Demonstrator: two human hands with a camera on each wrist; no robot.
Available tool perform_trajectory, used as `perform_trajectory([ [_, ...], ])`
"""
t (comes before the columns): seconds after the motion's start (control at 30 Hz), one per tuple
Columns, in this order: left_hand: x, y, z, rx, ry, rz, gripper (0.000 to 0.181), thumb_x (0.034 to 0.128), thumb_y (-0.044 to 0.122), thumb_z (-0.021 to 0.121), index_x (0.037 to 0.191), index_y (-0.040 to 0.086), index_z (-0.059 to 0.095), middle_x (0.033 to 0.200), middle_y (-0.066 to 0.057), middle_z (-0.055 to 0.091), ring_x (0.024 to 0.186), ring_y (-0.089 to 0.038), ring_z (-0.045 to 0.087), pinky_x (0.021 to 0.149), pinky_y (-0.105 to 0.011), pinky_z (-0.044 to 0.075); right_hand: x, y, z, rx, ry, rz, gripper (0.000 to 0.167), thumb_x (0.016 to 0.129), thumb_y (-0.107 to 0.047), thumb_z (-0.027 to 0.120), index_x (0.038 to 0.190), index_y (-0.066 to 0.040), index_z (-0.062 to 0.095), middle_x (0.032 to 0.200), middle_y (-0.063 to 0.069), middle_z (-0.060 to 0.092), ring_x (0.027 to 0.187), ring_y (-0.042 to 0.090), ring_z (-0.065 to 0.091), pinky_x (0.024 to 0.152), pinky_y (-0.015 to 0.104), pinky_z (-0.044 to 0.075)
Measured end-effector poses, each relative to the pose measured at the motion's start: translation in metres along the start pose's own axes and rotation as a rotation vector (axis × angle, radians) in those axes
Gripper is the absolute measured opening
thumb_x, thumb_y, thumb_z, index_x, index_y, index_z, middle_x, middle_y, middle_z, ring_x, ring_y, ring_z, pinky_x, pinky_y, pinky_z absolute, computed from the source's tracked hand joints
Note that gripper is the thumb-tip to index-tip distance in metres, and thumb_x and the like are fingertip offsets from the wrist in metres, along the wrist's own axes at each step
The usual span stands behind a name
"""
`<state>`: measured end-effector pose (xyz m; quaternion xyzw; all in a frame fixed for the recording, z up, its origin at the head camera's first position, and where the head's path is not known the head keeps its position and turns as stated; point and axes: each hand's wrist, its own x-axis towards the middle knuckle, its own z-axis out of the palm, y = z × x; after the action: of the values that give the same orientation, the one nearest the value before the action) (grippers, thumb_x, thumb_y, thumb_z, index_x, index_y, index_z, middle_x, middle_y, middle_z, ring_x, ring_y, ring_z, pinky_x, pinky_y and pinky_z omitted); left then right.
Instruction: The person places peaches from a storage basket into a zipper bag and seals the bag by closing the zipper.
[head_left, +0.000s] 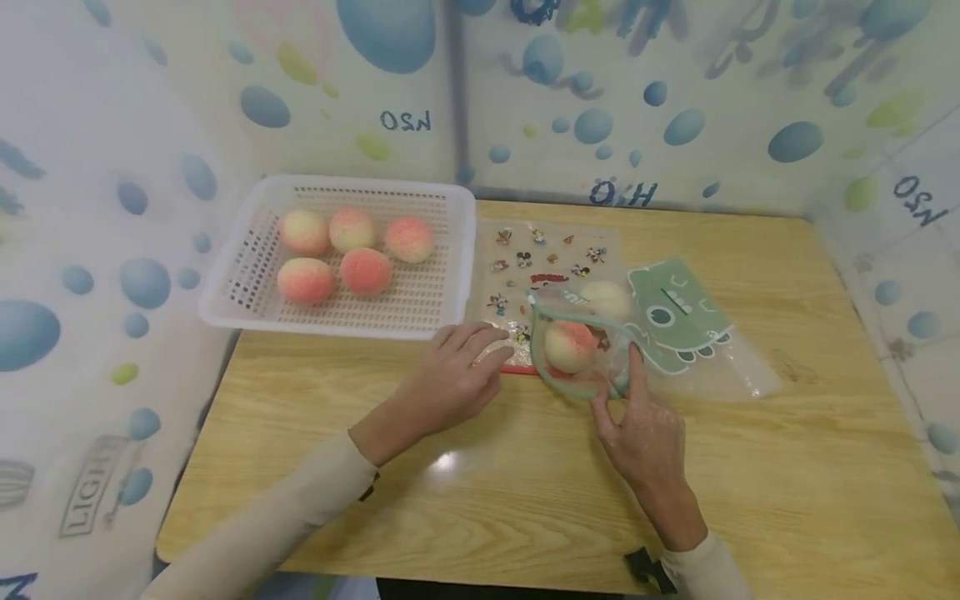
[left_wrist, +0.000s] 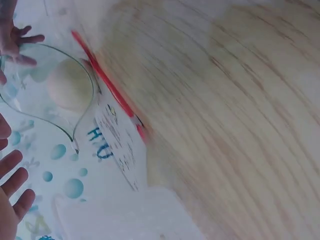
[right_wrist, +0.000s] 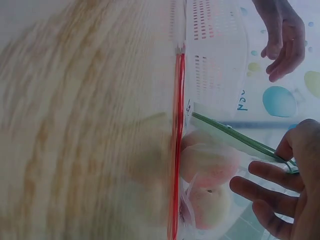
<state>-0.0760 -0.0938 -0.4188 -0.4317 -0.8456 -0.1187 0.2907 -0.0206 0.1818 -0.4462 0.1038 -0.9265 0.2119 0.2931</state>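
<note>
A clear bag with a green rim (head_left: 551,382) has its mouth spread wide, a pink and yellow peach (head_left: 572,346) inside and a paler one (head_left: 606,300) deeper in. My right hand (head_left: 648,437) pinches the rim's right side; the right wrist view shows the fingers at the green strip (right_wrist: 235,134), near two peaches (right_wrist: 210,165). To the left of the mouth, my left hand (head_left: 450,375) is held with fingers extended and nothing in them. In the left wrist view those fingers (left_wrist: 15,180) are apart from the bag.
A white basket (head_left: 337,327) with several peaches (head_left: 366,271) stands at the back left of the wooden table (head_left: 465,517). Under the green-rimmed bag lies a clear bag with cartoon figures (head_left: 523,260) and a red strip (head_left: 517,369). A patterned wall (head_left: 555,158) rises behind.
</note>
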Motion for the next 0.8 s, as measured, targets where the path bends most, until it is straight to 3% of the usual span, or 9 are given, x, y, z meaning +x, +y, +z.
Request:
perform_trajectory([
  [0.13,-0.006,-0.008,-0.007,0.000,-0.043,-0.028,0.031,0.0864,0.016,0.069,0.115,0.005,0.068,0.124,-0.012,0.066,0.116,-0.032,0.060,0.091,-0.045,0.052,-0.001,0.001,-0.001,-0.006,-0.013,0.008,0.064,0.089,-0.023,0.059,0.143,0.010,0.047,0.047,0.002,0.036,0.040,0.014,0.027,0.033,0.032,0.024],
  [0.27,-0.009,-0.011,-0.010,0.001,-0.048,-0.057,0.029,0.0873,0.014,0.067,0.115,0.004,0.068,0.125,-0.012,0.066,0.117,-0.032,0.060,0.094,-0.044,0.052,-0.002,0.001,0.000,-0.008,-0.007,0.009,0.064,0.089,-0.024,0.057,0.143,0.010,0.047,0.047,0.002,0.035,0.040,0.014,0.027,0.033,0.032,0.024],
  [0.47,-0.015,-0.009,-0.010,-0.002,-0.063,-0.077,0.027,0.0863,0.015,0.070,0.112,0.006,0.070,0.121,-0.011,0.068,0.114,-0.031,0.062,0.092,-0.043,0.054,-0.006,0.003,-0.001,-0.027,0.069,0.002,0.063,0.088,-0.023,0.056,0.142,0.009,0.049,0.046,0.006,0.038,0.040,0.017,0.028,0.031,0.038,0.027],
  [0.63,-0.020,-0.007,-0.008,-0.003,-0.062,-0.094,0.026,0.0857,0.015,0.069,0.110,0.006,0.070,0.120,-0.011,0.068,0.113,-0.031,0.062,0.091,-0.043,0.054,-0.008,0.006,-0.004,-0.024,0.073,0.015,0.064,0.090,-0.024,0.056,0.144,0.009,0.047,0.046,0.005,0.037,0.040,0.017,0.029,0.031,0.038,0.027],
  [0.8,-0.021,-0.006,-0.008,-0.012,-0.057,-0.107,0.024,0.0861,0.013,0.069,0.109,0.006,0.069,0.121,-0.012,0.068,0.115,-0.032,0.061,0.093,-0.045,0.053,-0.008,0.009,-0.005,-0.009,0.083,0.024,0.064,0.088,-0.022,0.058,0.144,0.008,0.047,0.049,0.011,0.048,0.041,0.015,0.030,0.031,0.036,0.027],
])
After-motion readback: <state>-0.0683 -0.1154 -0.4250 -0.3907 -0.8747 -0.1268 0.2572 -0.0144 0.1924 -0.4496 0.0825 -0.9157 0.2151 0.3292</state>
